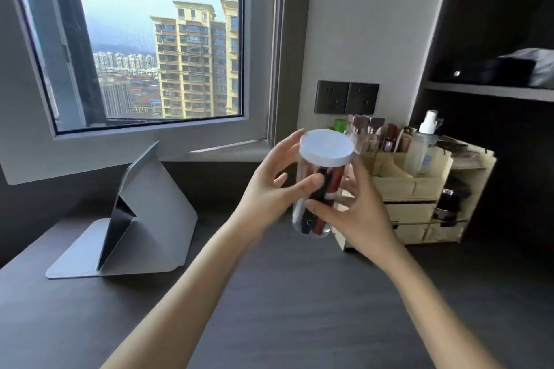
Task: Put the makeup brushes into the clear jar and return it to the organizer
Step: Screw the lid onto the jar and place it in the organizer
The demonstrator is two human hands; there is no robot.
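Both hands, left hand [271,186] and right hand [356,213], clasped the upright, capped clear jar [317,198], with the organizer [419,189] just right.

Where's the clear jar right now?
Centre of the head view: the clear jar is held between left hand and right hand, just left of the organizer.

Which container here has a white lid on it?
The clear jar held in both hands; the spray bottle in the organizer has a pump top instead.

Two bare, sleeveless forearms [192,284]
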